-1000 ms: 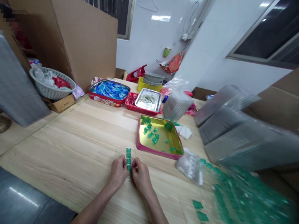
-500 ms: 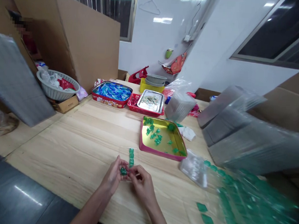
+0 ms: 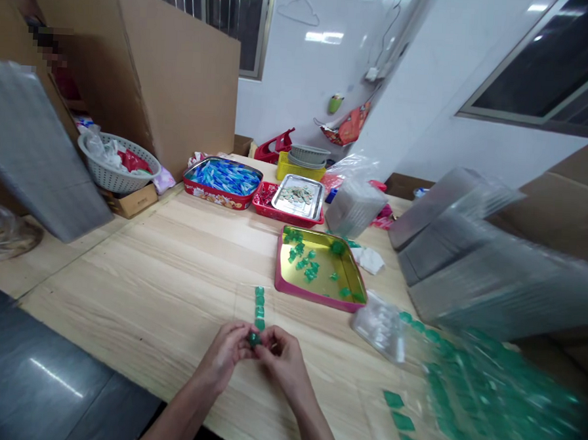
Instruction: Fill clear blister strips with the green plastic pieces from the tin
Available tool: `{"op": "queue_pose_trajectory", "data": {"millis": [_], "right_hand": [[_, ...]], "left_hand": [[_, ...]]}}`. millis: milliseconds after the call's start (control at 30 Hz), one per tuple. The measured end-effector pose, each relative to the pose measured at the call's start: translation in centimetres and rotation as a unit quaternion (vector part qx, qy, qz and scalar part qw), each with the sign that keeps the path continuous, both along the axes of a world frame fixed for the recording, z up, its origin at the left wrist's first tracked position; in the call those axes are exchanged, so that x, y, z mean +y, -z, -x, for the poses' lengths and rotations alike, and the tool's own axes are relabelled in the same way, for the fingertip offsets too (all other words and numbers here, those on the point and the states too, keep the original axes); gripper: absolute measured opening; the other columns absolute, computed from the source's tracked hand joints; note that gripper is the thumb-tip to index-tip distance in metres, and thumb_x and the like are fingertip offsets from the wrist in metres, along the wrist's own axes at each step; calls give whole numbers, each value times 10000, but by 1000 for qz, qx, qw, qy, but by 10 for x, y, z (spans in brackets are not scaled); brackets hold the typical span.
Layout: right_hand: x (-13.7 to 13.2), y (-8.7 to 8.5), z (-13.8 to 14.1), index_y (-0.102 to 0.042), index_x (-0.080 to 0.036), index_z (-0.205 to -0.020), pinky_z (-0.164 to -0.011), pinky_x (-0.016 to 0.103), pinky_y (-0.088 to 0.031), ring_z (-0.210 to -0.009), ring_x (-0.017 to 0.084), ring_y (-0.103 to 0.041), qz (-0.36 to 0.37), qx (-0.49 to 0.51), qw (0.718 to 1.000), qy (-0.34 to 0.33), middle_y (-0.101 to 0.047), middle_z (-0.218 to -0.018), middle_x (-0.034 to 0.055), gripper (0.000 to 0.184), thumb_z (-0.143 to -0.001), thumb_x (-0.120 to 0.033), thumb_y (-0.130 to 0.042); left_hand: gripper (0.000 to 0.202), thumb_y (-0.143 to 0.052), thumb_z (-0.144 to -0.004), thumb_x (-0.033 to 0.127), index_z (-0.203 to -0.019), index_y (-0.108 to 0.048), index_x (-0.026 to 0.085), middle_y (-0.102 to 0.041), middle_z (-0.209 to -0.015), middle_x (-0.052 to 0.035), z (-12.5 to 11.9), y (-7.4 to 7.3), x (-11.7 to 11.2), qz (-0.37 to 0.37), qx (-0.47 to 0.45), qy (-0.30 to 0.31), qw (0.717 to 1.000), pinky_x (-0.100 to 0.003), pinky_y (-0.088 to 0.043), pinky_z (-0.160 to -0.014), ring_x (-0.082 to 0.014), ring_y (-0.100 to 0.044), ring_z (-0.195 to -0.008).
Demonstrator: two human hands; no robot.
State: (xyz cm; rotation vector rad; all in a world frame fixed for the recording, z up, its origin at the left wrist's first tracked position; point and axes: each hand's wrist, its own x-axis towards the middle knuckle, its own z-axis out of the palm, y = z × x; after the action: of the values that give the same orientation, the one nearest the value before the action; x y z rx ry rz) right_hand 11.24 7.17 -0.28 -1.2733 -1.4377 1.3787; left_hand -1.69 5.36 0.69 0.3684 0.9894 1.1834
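Observation:
Between the fingertips of both hands is a small translucent green piece (image 3: 254, 339). My left hand (image 3: 225, 351) is closed with fingers curled against its left side. From the right, my right hand (image 3: 281, 358) pinches at the same piece. Just beyond the fingers, a column of similar green pieces (image 3: 260, 301) lies in a clear plastic tray (image 3: 244, 303) on the wooden table; the near end of that tray is hidden by my hands. Farther off stands a pink-rimmed tin with a gold inside (image 3: 327, 284), holding loose green pieces (image 3: 311, 271).
Filled clear trays with green pieces (image 3: 501, 395) pile up at the right, near empty clear trays (image 3: 382, 326). Behind the gold tin are a red tin of blue pieces (image 3: 222, 178) and a metal tray (image 3: 299, 197). A grey basket (image 3: 121, 177) and large cardboard box (image 3: 187, 83) stand left.
My left hand has turned from a half-open palm holding the green piece to fingertips closed on it. Both hands now meet around the piece, near the column's lower end. The view shifted slightly.

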Motion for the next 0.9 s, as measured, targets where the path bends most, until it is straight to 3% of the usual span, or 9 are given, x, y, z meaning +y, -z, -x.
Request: {"op": "queue_pose_trajectory", "data": {"millis": [167,300,400,533,767,900], "right_hand": [[-2,6,-9,-545,-168,-604,-437,198,-250,-423,65,-375,137,171,976,9,-503,-497,-53,194,-560,-224,-725],[-7,5,-9,-577,-155,-581,-438,194,-254,-425,66,-390,162,211,964,23,-517,-477,-44,187,-552,-220,-749],[-8,3,-9,-581,-156,-582,-437,193,-263,-423,70,-398,165,231,958,27,-530,-474,-39,183,-547,-212,-752],[-5,5,-13,-570,-154,-585,-436,193,-290,-422,74,-420,146,206,967,19,-545,-479,-29,196,-586,-250,-740],[-11,23,-22,-511,-173,-653,-423,207,-347,-396,93,-454,119,115,985,-48,-545,-477,-28,277,-653,-380,-696],[-9,25,-21,-475,-197,-653,-437,218,-345,-439,113,-455,45,39,998,-18,-515,-505,-35,171,-697,-292,-611]], "left_hand": [[250,-768,-476,158,-697,-672,95,-640,-648,-37,4,-2,-2,-20,-5,47,999,-224,-381,-564,-95,-534,-564],[261,-792,-470,174,-684,-654,118,-588,-595,13,0,2,-3,-34,5,18,999,-193,-309,-497,-54,-470,-508],[257,-793,-486,217,-653,-620,126,-531,-529,40,-3,4,-3,-35,19,32,999,-189,-241,-441,-38,-412,-443],[221,-756,-528,241,-619,-583,138,-508,-487,44,-3,3,-4,-30,25,42,998,-193,-233,-429,-49,-421,-425],[131,-668,-514,136,-590,-561,142,-533,-478,31,-3,7,-13,-30,80,66,994,-200,-278,-454,-71,-448,-443],[101,-580,-536,99,-591,-528,166,-497,-465,50,-8,16,-9,-42,160,46,985,-204,-267,-443,-78,-418,-433]]}}
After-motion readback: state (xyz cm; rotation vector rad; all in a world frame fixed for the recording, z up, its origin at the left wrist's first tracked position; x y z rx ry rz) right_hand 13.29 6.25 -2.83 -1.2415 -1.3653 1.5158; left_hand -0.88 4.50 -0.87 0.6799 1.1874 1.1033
